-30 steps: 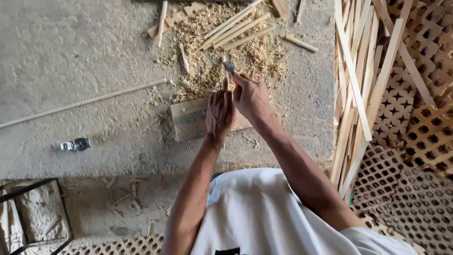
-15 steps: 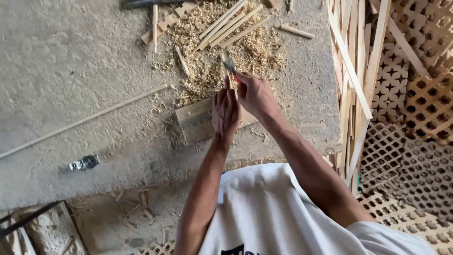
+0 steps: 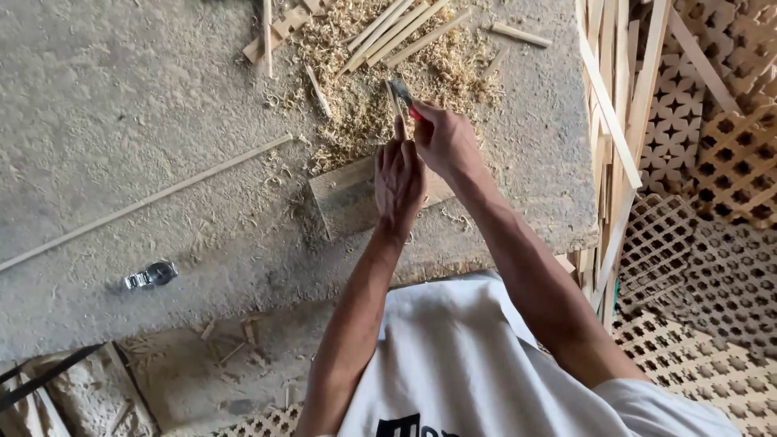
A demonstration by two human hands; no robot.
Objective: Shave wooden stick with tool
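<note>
A rough grey concrete slab [image 3: 146, 105] lay under me, dusty and pitted, in flat daylight. Pale shavings [image 3: 364, 105] were heaped at twelve o'clock, with short sticks [image 3: 405, 28] across them. A long thin rod [image 3: 146, 202] ran out toward nine o'clock, and a small metal clip [image 3: 151, 276] sat near eight. At three o'clock leaned slats [image 3: 615, 121] and wooden lattice panels [image 3: 728, 162]. The slab's broken edge showed at six.

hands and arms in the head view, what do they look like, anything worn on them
Both hands, left and right, are bare: no gloves, rings or watch show. The forearms are uncovered too. A white short-sleeved shirt with a dark print on the chest ends above the elbows.
</note>
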